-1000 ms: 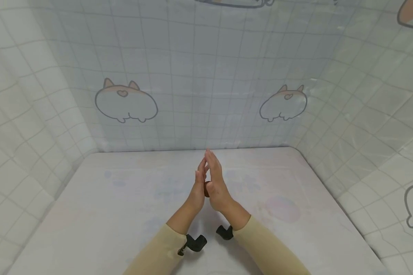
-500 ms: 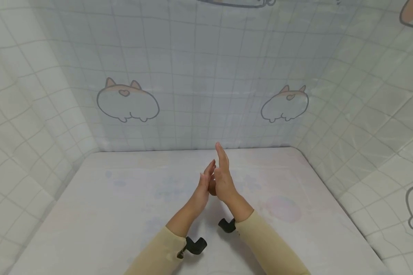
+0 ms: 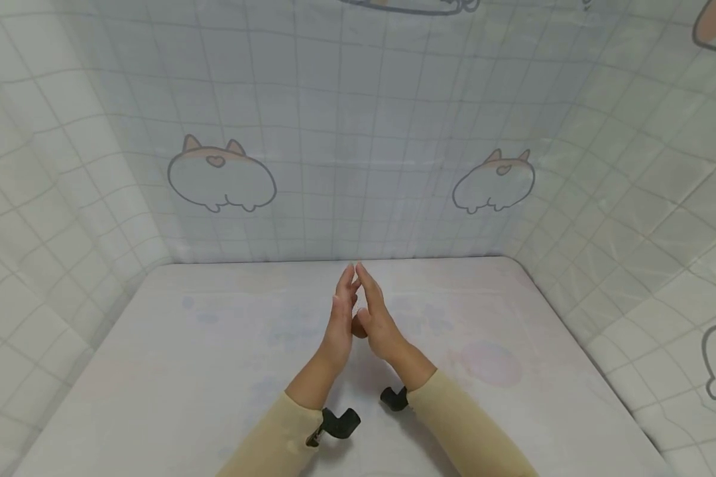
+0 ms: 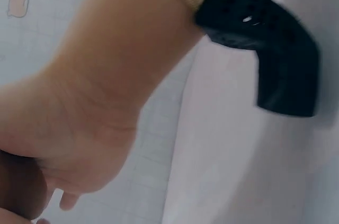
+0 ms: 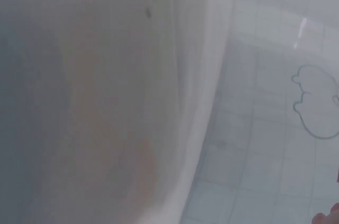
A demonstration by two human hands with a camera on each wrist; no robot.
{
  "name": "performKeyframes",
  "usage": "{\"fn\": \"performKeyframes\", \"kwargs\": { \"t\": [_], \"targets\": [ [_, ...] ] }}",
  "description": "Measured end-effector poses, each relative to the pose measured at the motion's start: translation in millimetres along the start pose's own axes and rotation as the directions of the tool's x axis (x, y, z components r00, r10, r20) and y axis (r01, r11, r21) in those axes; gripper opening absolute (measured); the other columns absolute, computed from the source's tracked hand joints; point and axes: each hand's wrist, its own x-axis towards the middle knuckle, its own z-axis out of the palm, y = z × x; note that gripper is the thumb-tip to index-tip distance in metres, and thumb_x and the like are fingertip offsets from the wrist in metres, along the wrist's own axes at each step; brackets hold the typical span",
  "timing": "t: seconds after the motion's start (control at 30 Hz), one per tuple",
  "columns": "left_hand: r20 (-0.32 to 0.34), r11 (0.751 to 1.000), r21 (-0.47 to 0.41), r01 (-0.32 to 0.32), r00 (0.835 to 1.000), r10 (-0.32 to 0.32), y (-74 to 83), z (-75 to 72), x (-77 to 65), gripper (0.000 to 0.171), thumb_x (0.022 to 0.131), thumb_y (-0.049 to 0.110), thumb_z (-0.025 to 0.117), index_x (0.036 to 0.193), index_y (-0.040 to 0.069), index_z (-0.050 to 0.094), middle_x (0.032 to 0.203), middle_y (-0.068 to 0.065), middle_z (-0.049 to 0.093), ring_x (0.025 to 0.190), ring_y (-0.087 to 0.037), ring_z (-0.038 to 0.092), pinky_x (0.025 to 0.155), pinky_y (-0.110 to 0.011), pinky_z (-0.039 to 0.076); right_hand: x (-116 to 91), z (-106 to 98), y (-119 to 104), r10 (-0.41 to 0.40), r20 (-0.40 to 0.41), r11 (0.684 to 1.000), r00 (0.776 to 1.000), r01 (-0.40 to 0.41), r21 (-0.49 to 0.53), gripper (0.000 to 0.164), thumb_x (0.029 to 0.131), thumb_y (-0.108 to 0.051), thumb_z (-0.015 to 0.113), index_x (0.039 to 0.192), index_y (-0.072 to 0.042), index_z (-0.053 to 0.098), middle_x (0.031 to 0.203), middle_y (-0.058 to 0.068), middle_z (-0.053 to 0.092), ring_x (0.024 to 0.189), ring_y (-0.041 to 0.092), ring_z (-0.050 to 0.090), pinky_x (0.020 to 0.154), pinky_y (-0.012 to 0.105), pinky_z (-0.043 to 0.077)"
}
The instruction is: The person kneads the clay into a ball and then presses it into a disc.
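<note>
Between my two palms sits a small, rounded brown lump [image 3: 359,327], partly covered by both hands. My left hand [image 3: 337,331] presses it from the left with straight fingers pointing away from me. From the other side my right hand [image 3: 383,330] lies against it, also with straight fingers. The fingertips of both hands lean together at the top. In the left wrist view, the lump [image 4: 21,187] shows at the lower left against the left palm [image 4: 74,134]. Only a few fingertips [image 5: 327,217] appear at the right wrist view's lower right corner.
The hands are above a white table [image 3: 215,371] with faint coloured patches. Its far edge meets a gridded sheet [image 3: 358,146] printed with animal drawings, which also rises at both sides. Black wrist mounts [image 3: 341,424] stick out from both sleeves.
The right hand slid forward past the left half a second ago and has since drawn back. The left hand has moved forward and left. The lump stays between the palms.
</note>
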Motion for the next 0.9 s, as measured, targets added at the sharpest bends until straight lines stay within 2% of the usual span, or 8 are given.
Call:
{"fn": "performKeyframes", "kwargs": {
  "t": [0.13,0.27,0.3,0.37,0.5,0.6,0.67,0.9],
  "targets": [
    [-0.077,0.999,0.049,0.015,0.997,-0.011,2.7,-0.8,3.2,0.081,0.099,0.072,0.011,0.162,0.023,-0.001,0.167,0.003,0.0,0.152,-0.027,0.006,0.116,-0.063,0.006,-2.5,6.1,-4.7,-0.1,0.018,0.995,0.995,0.099,0.024,0.087,0.1,-0.069,0.017,0.16,-0.008,0.001,0.166,0.015,0.001,0.138,0.021,0.028,0.098,0.052,0.04],
    [-0.127,0.997,0.06,0.044,0.991,-0.036,3.0,-2.1,6.5,0.08,0.098,0.074,0.012,0.162,0.028,-0.002,0.167,0.007,0.0,0.152,-0.029,0.006,0.115,-0.065,0.009,-4.4,10.4,-10.0,-0.177,0.026,0.981,0.984,0.174,0.082,0.083,0.103,-0.064,0.016,0.16,-0.007,-0.001,0.165,0.019,-0.001,0.103,0.014,0.045,0.071,0.029,0.049],
    [-0.136,0.997,0.059,0.05,0.99,-0.042,2.6,-2.6,7.3,0.081,0.097,0.075,0.012,0.162,0.027,-0.002,0.167,0.008,0.0,0.152,-0.029,0.006,0.115,-0.065,0.009,-4.8,11.0,-11.7,-0.186,0.026,0.979,0.982,0.183,0.091,0.084,0.103,-0.064,0.016,0.16,-0.005,-0.002,0.165,0.021,-0.002,0.109,0.017,0.045,0.074,0.026,0.049],
    [-0.154,0.996,0.062,0.062,0.987,-0.052,1.6,-3.6,8.6,0.083,0.096,0.076,0.012,0.162,0.026,-0.002,0.166,0.008,0.002,0.152,-0.029,0.007,0.115,-0.065,0.008,-5.6,12.5,-14.6,-0.197,0.023,0.974,0.98,0.193,0.116,0.085,0.103,-0.065,0.016,0.159,-0.004,-0.002,0.164,0.021,-0.002,0.093,0.016,0.047,0.068,0.025,0.05],
    [-0.182,0.995,0.047,0.091,0.98,-0.081,0.0,-4.5,10.2,0.084,0.095,0.077,0.012,0.162,0.026,0.002,0.167,0.005,0.003,0.152,-0.03,0.008,0.115,-0.066,0.006,-5.5,13.9,-22.5,-0.204,-0.001,0.974,0.979,0.203,0.103,0.09,0.101,-0.068,0.015,0.159,-0.001,0.0,0.165,0.02,0.001,0.126,0.026,0.044,0.096,0.034,0.046],
    [-0.176,0.993,0.038,0.112,0.979,-0.104,-3.4,-4.3,9.9,0.08,0.097,0.074,0.011,0.162,0.028,0.006,0.167,0.001,0.005,0.152,-0.032,0.009,0.115,-0.066,0.006,-1.3,12.8,-30.0,-0.235,-0.043,0.969,0.971,0.238,0.063,0.09,0.101,-0.069,0.013,0.159,0.001,0.004,0.165,0.021,0.007,0.149,0.035,0.017,0.116,0.048,0.025],
    [-0.154,0.992,0.052,0.119,0.982,-0.11,-7.6,-4.1,9.2,0.077,0.099,0.072,0.009,0.162,0.027,0.008,0.167,-0.002,0.007,0.152,-0.033,0.011,0.116,-0.064,0.006,2.0,10.9,-34.9,-0.251,-0.071,0.966,0.965,0.255,0.045,0.091,0.101,-0.068,0.013,0.158,0.003,0.007,0.164,0.022,0.01,0.151,0.036,0.01,0.119,0.054,0.013],
    [-0.086,0.987,0.084,0.14,0.987,-0.133,-13.7,-0.4,7.0,0.076,0.1,0.07,0.005,0.162,0.027,0.01,0.167,0.002,0.008,0.15,-0.031,0.02,0.119,-0.058,0.008,11.8,0.7,-43.7,-0.237,-0.121,0.971,0.964,0.238,-0.011,0.09,0.101,-0.069,0.01,0.157,0.001,0.01,0.165,0.017,0.014,0.152,0.033,0.011,0.117,0.06,0.012]
  ]
}}
